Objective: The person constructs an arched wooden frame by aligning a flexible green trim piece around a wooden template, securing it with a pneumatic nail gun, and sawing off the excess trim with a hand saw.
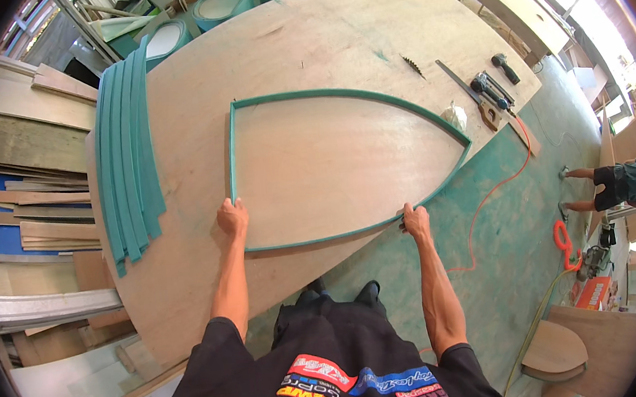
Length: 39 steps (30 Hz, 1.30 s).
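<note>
A shallow wooden panel (338, 166) with a raised green rim lies in front of me, shaped like a pointed arch with its tip to the right. My left hand (232, 217) is closed on the rim at the left side, just above the near corner. Farther right, my right hand (414, 220) grips the curved near edge; its fingers are partly hidden beneath the rim. Under the panel is a large curved plywood worktop (280, 41), and the panel's right part juts past the worktop's near edge over the floor.
Long green strips (126, 156) lie on the worktop's left. At its right are a handsaw (489, 115), an air nailer (491, 91), a dark hand tool (505, 69) and a plastic bag (454, 116). An orange hose (512, 175) trails to the floor. Another person (633, 185) stands far right.
</note>
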Each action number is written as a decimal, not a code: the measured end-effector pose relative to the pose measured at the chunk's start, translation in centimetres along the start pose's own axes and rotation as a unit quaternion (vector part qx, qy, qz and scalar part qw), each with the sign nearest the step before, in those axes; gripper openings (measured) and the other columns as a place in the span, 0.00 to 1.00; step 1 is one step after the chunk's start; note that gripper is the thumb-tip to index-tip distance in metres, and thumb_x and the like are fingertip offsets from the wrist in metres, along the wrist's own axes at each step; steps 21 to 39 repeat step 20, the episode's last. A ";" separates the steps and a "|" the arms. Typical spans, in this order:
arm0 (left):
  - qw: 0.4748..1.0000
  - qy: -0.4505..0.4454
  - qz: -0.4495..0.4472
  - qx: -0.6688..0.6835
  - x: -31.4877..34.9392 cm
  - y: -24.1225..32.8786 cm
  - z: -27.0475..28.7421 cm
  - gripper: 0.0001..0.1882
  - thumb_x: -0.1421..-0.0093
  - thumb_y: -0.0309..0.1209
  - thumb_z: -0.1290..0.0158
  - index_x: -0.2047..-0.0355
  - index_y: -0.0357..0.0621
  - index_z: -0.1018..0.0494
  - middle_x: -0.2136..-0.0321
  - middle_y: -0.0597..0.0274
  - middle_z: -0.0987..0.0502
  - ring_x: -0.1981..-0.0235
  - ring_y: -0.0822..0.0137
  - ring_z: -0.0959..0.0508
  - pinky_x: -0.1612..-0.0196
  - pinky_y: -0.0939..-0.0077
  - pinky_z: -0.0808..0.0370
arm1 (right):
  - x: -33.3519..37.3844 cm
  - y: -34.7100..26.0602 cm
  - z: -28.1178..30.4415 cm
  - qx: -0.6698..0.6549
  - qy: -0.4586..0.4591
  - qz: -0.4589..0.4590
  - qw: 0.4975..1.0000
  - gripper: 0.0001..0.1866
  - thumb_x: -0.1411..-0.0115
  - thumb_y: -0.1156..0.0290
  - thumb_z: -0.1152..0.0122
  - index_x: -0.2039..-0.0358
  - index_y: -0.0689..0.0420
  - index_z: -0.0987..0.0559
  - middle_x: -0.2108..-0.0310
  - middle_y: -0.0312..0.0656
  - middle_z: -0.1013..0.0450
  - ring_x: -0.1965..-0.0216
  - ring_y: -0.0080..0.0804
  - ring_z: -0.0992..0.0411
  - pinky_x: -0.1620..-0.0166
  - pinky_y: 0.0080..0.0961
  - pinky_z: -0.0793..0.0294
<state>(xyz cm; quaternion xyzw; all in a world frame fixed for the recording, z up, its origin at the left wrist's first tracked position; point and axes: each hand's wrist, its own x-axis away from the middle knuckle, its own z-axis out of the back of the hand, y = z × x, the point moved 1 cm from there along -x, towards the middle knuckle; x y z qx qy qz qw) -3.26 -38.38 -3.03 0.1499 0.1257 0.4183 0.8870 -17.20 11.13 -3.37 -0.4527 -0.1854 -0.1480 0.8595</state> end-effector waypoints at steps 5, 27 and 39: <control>1.000 -0.010 0.006 0.001 0.1 -0.1 0.3 0.14 0.35 0.38 0.42 0.69 0.37 0.23 0.68 0.41 0.18 0.63 0.40 0.18 0.60 0.47 0.23 | 0.9 0.3 -0.6 -0.035 0.022 -0.038 0.998 0.29 0.34 0.56 0.49 0.74 0.76 0.23 0.78 0.53 0.23 0.81 0.44 0.20 0.79 0.37 0.20; 0.995 -0.042 0.039 0.079 0.6 0.3 1.1 0.14 0.34 0.38 0.42 0.64 0.37 0.23 0.64 0.45 0.18 0.61 0.43 0.17 0.56 0.51 0.21 | 2.2 1.8 0.0 0.001 0.040 -0.082 0.996 0.25 0.35 0.56 0.51 0.71 0.69 0.23 0.80 0.46 0.27 0.83 0.41 0.23 0.82 0.35 0.22; 0.995 -0.042 0.039 0.079 0.6 0.3 1.1 0.14 0.34 0.38 0.42 0.64 0.37 0.23 0.64 0.45 0.18 0.61 0.43 0.17 0.56 0.51 0.21 | 2.2 1.8 0.0 0.001 0.040 -0.082 0.996 0.25 0.35 0.56 0.51 0.71 0.69 0.23 0.80 0.46 0.27 0.83 0.41 0.23 0.82 0.35 0.22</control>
